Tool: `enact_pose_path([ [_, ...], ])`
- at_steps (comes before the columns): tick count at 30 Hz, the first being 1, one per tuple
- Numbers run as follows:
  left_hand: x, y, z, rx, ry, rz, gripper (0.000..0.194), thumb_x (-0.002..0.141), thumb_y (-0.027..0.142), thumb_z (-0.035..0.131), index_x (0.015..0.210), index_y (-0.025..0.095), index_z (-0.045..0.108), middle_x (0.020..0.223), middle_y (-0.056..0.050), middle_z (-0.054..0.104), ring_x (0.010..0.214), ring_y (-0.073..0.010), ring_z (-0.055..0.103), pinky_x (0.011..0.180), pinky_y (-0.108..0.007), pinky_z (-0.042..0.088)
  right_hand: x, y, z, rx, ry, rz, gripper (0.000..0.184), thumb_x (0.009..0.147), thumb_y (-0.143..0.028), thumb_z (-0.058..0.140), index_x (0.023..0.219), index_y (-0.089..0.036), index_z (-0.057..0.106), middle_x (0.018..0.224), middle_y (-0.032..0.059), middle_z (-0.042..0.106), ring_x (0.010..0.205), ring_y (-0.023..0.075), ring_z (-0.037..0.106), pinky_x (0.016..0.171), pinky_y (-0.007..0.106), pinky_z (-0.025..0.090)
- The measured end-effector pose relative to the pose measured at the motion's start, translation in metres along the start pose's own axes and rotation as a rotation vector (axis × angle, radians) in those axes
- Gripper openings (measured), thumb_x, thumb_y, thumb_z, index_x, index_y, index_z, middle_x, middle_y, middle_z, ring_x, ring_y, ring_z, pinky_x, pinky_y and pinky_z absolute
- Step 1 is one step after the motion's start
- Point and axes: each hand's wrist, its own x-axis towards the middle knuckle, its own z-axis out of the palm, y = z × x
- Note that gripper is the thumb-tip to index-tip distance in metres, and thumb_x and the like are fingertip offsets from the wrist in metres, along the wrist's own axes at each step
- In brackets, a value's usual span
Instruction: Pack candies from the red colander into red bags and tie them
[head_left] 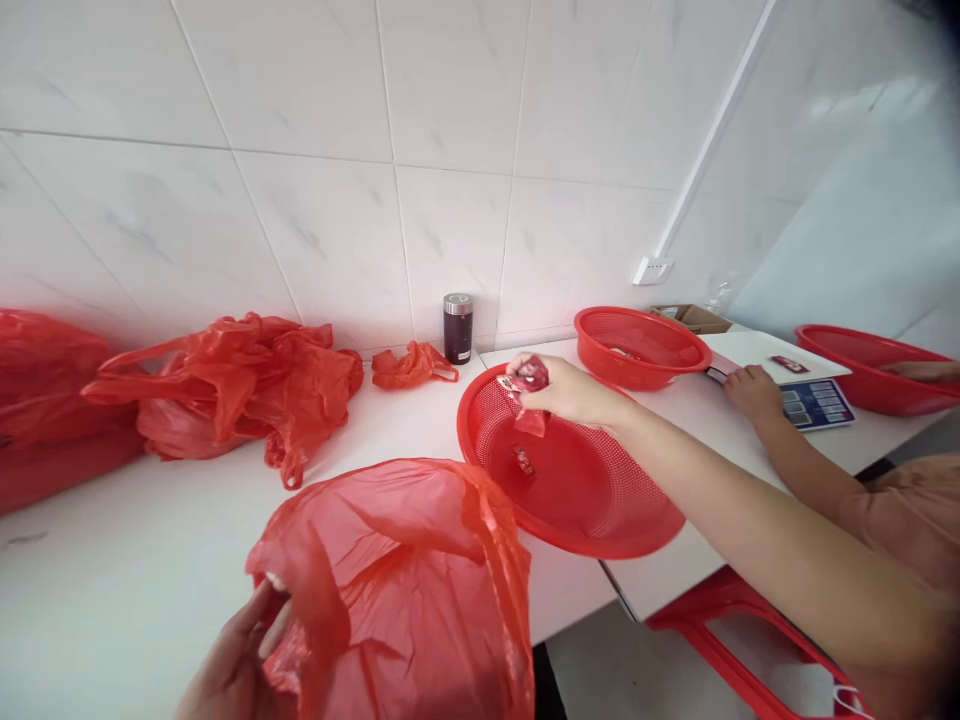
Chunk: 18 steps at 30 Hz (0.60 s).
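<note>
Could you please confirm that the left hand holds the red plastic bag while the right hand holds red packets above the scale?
Not quite: the head view shows the right hand holding the red packets above the red perforated basket, not the scale. The left hand does hold the red plastic bag.
</note>
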Motion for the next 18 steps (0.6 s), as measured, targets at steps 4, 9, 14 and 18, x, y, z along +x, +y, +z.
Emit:
enact_pose_path([
  [4, -0.017, -0.003, 0.026, -0.064, 0.006, -0.017, 0.031, 0.063, 0.025, 0.073, 0.093, 0.027, 0.071, 0.071, -0.002, 0.074, 0.074, -0.0257, 0.072, 0.058, -0.030, 0.060, -0.032, -0.065, 0.047, 0.240, -0.188, -0.310, 0.026, 0.077, -0.012, 0.053, 0.101, -0.023, 0.052, 0.092, -0.0018, 0.058, 0.081, 0.0123, 0.058, 0.072, 0.024, 0.047],
  [9, -0.024, 0.001, 0.023, -0.125, -0.092, -0.102, 0.039, 0.064, 0.029, 0.073, 0.102, 0.029, 0.069, 0.080, -0.003, 0.074, 0.078, -0.0266, 0.071, 0.060, -0.032, 0.059, -0.049, -0.059, 0.121, -0.253, -0.549, -0.357, 0.034, 0.076, -0.010, 0.063, 0.108, -0.019, 0.057, 0.107, 0.0100, 0.054, 0.095, 0.0226, 0.057, 0.075, 0.032, 0.049],
  [14, -0.021, 0.007, 0.007, -0.077, -0.007, 0.009, 0.031, 0.068, 0.027, 0.072, 0.098, 0.030, 0.068, 0.085, 0.000, 0.073, 0.066, -0.0184, 0.069, 0.055, -0.025, 0.057, -0.027, -0.042, 0.092, -0.079, -0.487, -0.381, 0.059, 0.082, -0.032, 0.067, 0.135, -0.030, 0.040, 0.126, 0.0064, 0.051, 0.111, 0.0199, 0.053, 0.087, 0.030, 0.046],
  [18, -0.023, 0.006, 0.007, -0.082, 0.055, 0.042, 0.030, 0.065, 0.024, 0.071, 0.094, 0.027, 0.068, 0.086, -0.001, 0.071, 0.063, -0.0173, 0.067, 0.045, -0.021, 0.052, -0.001, -0.012, 0.050, -0.220, -0.122, -0.162, 0.031, 0.094, -0.027, 0.045, 0.125, -0.026, 0.047, 0.118, 0.0048, 0.057, 0.103, 0.0159, 0.057, 0.089, 0.030, 0.044],
])
